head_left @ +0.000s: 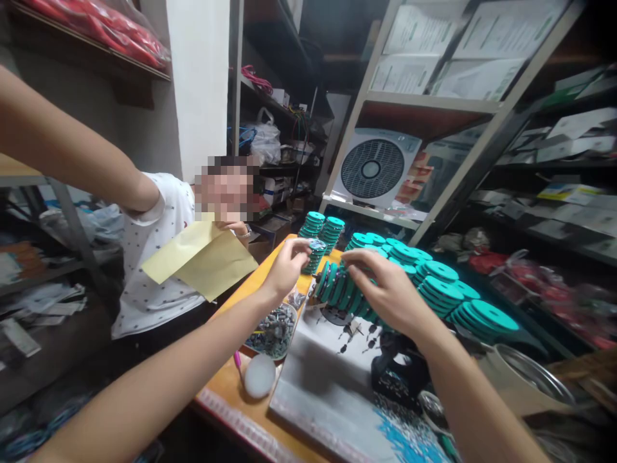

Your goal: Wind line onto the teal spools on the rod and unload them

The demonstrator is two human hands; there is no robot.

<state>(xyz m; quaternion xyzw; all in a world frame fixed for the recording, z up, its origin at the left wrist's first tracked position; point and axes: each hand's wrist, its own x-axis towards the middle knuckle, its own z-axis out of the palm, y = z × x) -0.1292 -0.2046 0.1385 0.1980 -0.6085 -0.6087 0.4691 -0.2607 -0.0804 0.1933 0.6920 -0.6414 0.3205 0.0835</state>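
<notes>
My left hand (288, 265) is closed in a pinch on a small flat piece (317, 244), pale and dark in colour. Its exact kind is too small to tell. Behind it stand tall stacks of teal discs (332, 226) with centre holes. My right hand (388, 286) curls its fingers and thumb over a row of teal discs (340, 286) standing on edge; its palm hides part of them. Small dark parts (344, 334) stick out below that row, over a grey board (318, 373). Left of the board is a tub of small metal parts (274, 331).
More teal disc stacks (441, 289) line the table's far right side. A white round lid (260, 376) and a pink pen-like tool (237, 360) lie in front. Blue and silver bits (400, 431) cover the board's near corner. A person (154, 270) at left holds yellow paper (216, 263). A box fan (373, 167) stands behind.
</notes>
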